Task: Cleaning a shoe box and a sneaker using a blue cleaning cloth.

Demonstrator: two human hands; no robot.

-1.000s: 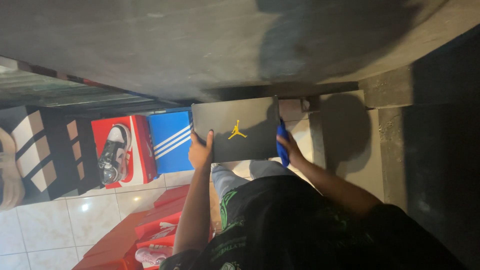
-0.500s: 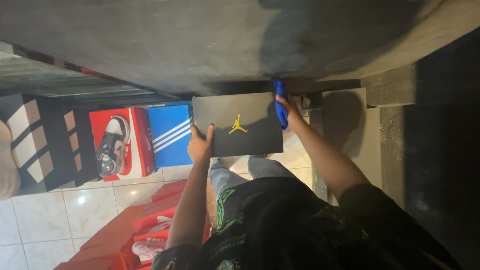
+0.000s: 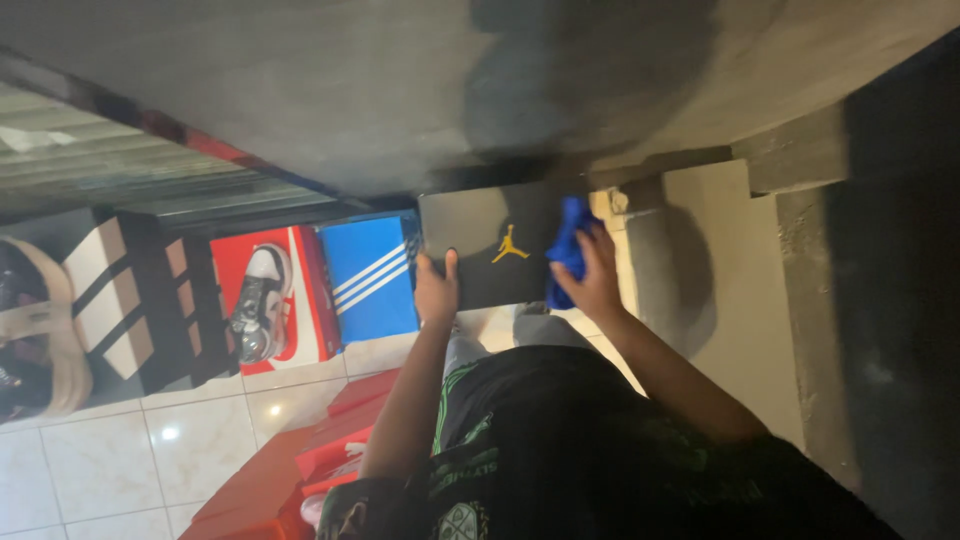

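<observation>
While steadied at its near edge by the left hand (image 3: 437,290), thumb lying over the lid, black shoe box (image 3: 490,245) held up before the body, against the grey wall (image 3: 300,90). Wiping step in hand, by the look of it. Right hand (image 3: 595,275) pressing a bunched blue cloth (image 3: 565,245) onto the lid's right side, fingers curled around it. Next calls for steady counter-pressure from the left.

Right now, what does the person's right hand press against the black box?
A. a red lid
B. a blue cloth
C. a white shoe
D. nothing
B: the right hand holds a blue cloth flat against the black box, while the left hand steadies its edge.
</observation>
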